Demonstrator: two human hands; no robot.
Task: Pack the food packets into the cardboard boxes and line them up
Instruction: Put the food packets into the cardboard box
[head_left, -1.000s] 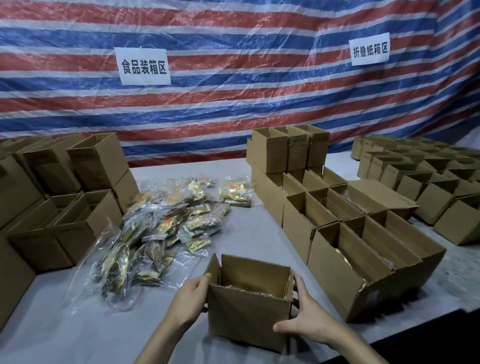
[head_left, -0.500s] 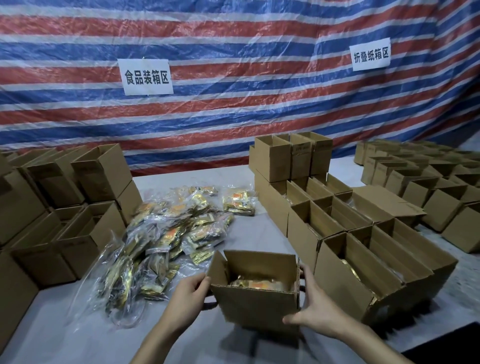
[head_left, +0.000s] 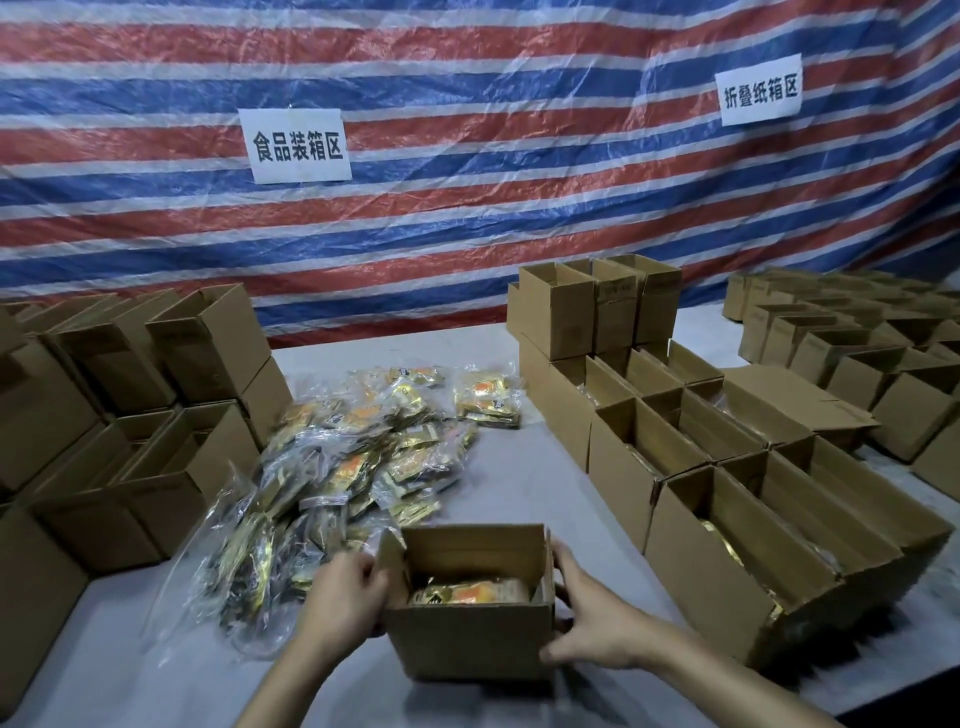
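Grey table (head_left: 519, 467): left hand (head_left: 345, 597), right hand (head_left: 597, 623) flank box (head_left: 467, 639), each grip clamped on its side.

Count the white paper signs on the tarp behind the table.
2. The left sign hangs on the striped tarp above the food packets; the right sign hangs high at right. None seems hidden.

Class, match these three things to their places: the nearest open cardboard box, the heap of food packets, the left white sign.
Things: 1 nearest open brown cardboard box; 2 heap of gold plastic food packets; 3 left white paper sign.
Places: A on the striped tarpaulin; B between left hand and right hand; C loose on the grey table.
Pairs: 1-B, 2-C, 3-A.
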